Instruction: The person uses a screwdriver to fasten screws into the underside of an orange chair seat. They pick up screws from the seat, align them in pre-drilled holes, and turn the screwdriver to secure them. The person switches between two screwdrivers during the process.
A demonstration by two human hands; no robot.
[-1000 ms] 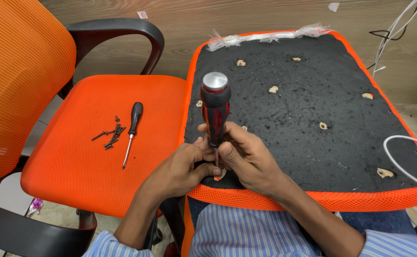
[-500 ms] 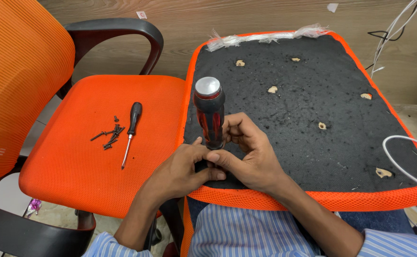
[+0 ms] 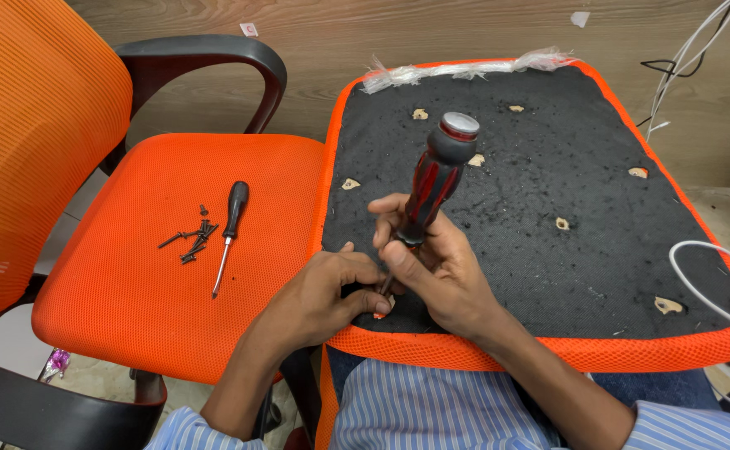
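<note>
Head view: the right hand (image 3: 440,271) is closed round a red-and-black screwdriver (image 3: 436,187) with a silver cap, tilted right, tip down on the black seat underside (image 3: 548,192); the left hand (image 3: 331,287) pinches at its tip, near a small black screwdriver (image 3: 230,225) on the orange chair seat (image 3: 132,283)

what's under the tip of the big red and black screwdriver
The screwdriver shaft runs down between both hands to the black underside of the seat pad. The left hand fingers cover the tip, so whatever it meets is hidden.
</note>
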